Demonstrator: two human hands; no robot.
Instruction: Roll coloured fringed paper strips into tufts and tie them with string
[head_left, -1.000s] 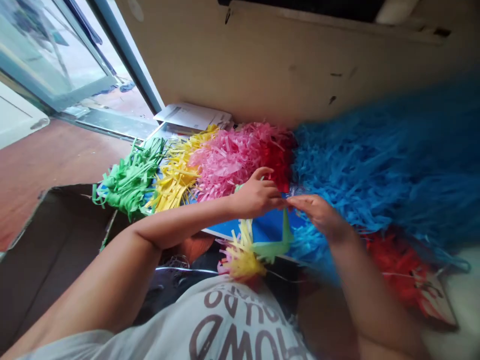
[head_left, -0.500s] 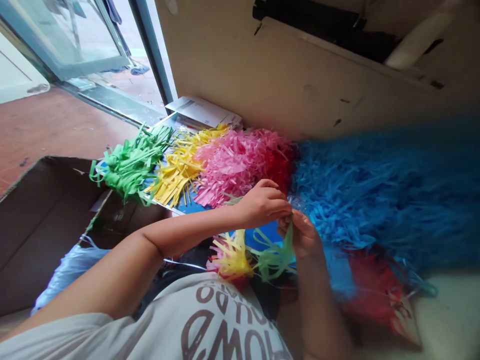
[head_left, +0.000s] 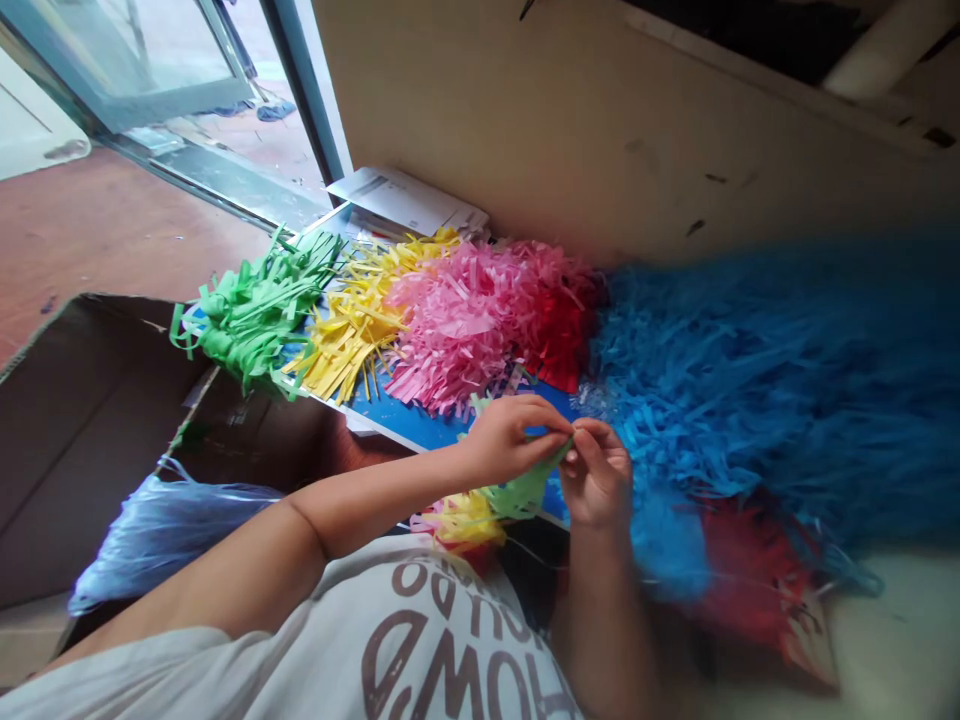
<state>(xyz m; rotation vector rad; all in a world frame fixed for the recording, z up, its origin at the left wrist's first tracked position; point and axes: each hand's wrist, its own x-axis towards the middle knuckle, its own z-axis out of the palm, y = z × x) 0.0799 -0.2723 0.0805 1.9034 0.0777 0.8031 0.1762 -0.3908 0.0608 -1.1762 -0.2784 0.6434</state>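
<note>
My left hand (head_left: pixel 510 440) and my right hand (head_left: pixel 596 480) meet in front of my chest, both pinched shut on a strip of green fringed paper (head_left: pixel 521 492) that hangs between and below them. A bunch of yellow and pink fringe (head_left: pixel 457 520) dangles just under the green strip. Beyond my hands a blue board (head_left: pixel 405 420) carries piles of cut paper fringe: green (head_left: pixel 251 315), yellow (head_left: pixel 352 335), pink (head_left: pixel 457 325) and red (head_left: pixel 562 310).
A big heap of blue fringe (head_left: pixel 787 380) fills the right side, with red fringe (head_left: pixel 750 565) below it. An open cardboard box (head_left: pixel 82 420) with a pale blue plastic bag (head_left: pixel 161 530) stands at left. White papers (head_left: pixel 405 200) lie by the beige wall (head_left: pixel 570 130).
My hands have drawn nearer to my body and lower. The green strip, hanging long a second ago, is now gathered up short between my fingers. The view has shifted slightly.
</note>
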